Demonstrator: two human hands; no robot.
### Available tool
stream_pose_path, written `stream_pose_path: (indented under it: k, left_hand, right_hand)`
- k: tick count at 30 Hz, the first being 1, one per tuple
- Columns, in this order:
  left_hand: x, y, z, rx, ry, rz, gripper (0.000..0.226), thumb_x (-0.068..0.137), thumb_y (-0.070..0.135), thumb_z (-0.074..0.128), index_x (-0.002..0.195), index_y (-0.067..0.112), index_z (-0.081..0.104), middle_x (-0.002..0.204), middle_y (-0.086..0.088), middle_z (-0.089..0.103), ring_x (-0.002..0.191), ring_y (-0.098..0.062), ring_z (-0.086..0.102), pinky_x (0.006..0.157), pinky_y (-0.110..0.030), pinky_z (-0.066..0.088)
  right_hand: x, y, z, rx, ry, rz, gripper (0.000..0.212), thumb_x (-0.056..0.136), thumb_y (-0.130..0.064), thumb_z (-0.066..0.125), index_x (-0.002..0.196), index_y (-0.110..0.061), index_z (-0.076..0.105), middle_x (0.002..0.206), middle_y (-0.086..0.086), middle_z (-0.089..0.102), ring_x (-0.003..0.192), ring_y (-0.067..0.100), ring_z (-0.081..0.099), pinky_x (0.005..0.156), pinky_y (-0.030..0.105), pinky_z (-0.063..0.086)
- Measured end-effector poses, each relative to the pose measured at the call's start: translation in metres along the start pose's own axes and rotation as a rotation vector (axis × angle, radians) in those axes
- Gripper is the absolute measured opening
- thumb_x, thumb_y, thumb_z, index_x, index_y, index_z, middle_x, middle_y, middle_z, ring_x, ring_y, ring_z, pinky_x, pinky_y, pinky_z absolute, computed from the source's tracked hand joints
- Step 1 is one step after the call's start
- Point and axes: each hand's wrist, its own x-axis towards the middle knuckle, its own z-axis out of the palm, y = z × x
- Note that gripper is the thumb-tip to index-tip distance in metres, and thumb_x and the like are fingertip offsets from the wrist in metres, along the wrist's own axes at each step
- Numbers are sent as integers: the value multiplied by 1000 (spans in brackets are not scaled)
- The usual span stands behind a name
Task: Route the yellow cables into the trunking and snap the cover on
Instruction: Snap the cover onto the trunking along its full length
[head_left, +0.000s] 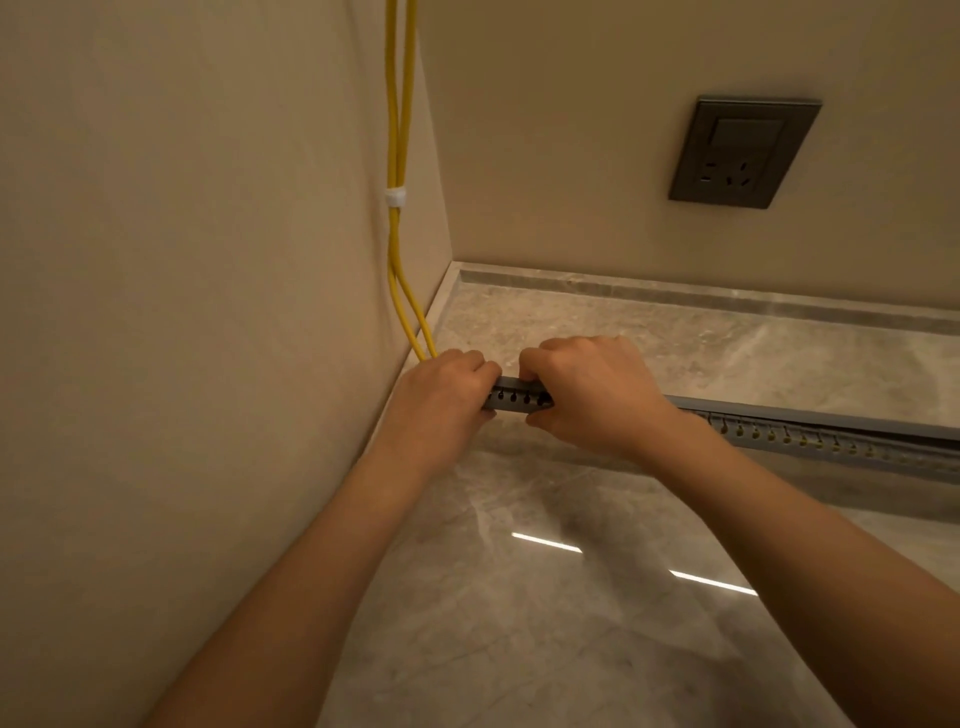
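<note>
The yellow cables (400, 130) drop down the wall (182, 260) at 11 o'clock, bound by a white tie (396, 197), then splay and run in under your left hand (441, 395). Where they enter the trunking (831, 439) is hidden by that hand. The grey slotted trunking lies on the marble surface (519, 597), from the corner out towards 3 o'clock. Faint yellow shows through some slots on that far stretch, so the cables look already laid there. A smooth grey cover (779, 410) appears to sit along its top

Both your hands hold the corner end. The left fingers curl over the very end, and the right hand (592, 395), just at its 3 o'clock, has fingers hooked over the top and thumb on the near side. Whether they press the cover or the body I cannot tell

The risk is at the bend. If a cable rides up over the slotted wall where it turns in, the cover will pinch it, or will not seat and may spring off. Pressing hard on one side could also slide the trunking on the polished stone, or splay its thin fingers. Check the cables lie low before you press

The grey socket (743, 150) at 1 o'clock plays no part
</note>
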Motion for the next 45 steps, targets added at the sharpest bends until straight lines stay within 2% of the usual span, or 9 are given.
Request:
stream_pose_path:
  k: [3, 9, 18, 25, 29, 34, 39, 42, 45]
  left_hand:
    - [5, 0, -3, 96, -133, 14, 29, 88, 30, 59, 113, 15, 58, 106, -2, 60, 101, -21, 54, 75, -34, 43]
    - [11, 1, -11, 215, -192, 78, 25, 89, 33, 53, 107, 18, 62, 100, -1, 62, 95, -20, 57, 64, -28, 30]
    - [9, 5, -10, 240, -203, 87, 27, 91, 32, 47, 108, 18, 62, 98, -1, 63, 93, -20, 57, 63, -28, 31]
    - [10, 8, -14, 163, -179, 120, 30, 91, 33, 51, 113, 14, 59, 104, -3, 58, 100, -19, 52, 65, -29, 36]
    - [15, 19, -15, 136, -178, 88, 31, 90, 33, 54, 114, 13, 59, 107, -4, 59, 103, -21, 53, 70, -30, 40]
    - [19, 21, -15, 168, -182, 73, 27, 88, 30, 57, 109, 14, 60, 106, -2, 63, 98, -22, 58, 69, -30, 40]
    - [15, 23, -11, 136, -137, 73, 18, 88, 23, 54, 95, 9, 62, 96, -5, 66, 89, -23, 60, 63, -28, 33]
    - [10, 19, -7, 43, -105, 62, 20, 87, 22, 59, 96, 6, 64, 94, -10, 66, 89, -27, 60, 64, -31, 36]
    - [7, 14, -6, -88, -79, 50, 23, 82, 22, 66, 102, 11, 68, 91, -7, 67, 87, -24, 60, 64, -31, 40]
  right_hand:
    - [-2, 0, 2, -1, -20, 0, 21, 83, -34, 59, 100, -21, 56, 95, -2, 62, 84, 22, 58, 60, 31, 32]
    - [-2, -1, 3, -12, -20, -6, 19, 82, -31, 60, 97, -19, 58, 92, 0, 63, 80, 24, 58, 60, 31, 31]
    - [1, 0, 4, -22, -34, -10, 15, 77, -29, 62, 89, -19, 63, 81, 3, 64, 74, 26, 58, 59, 30, 30]
    - [1, 1, -3, -10, -54, -9, 19, 79, -34, 62, 91, -19, 61, 83, 0, 64, 70, 22, 52, 60, 29, 28]
    - [1, 1, -7, 2, -52, -16, 18, 80, -33, 62, 90, -19, 58, 85, -1, 64, 79, 23, 59, 60, 29, 30]
    - [-3, -9, -9, -63, -60, 21, 21, 83, -23, 58, 104, -20, 56, 96, 0, 60, 86, 24, 59, 60, 32, 32]
    - [-5, -20, -9, -159, -91, 47, 20, 86, -9, 53, 104, -16, 56, 99, 2, 61, 88, 23, 59, 64, 30, 30]
    - [-3, -18, -12, -152, -128, 44, 16, 85, -8, 52, 98, -15, 58, 93, 3, 61, 77, 23, 55, 62, 31, 32]
    - [-2, -12, -16, -107, -139, 58, 10, 83, -12, 55, 91, -15, 58, 78, 2, 52, 68, 22, 44, 61, 30, 32]
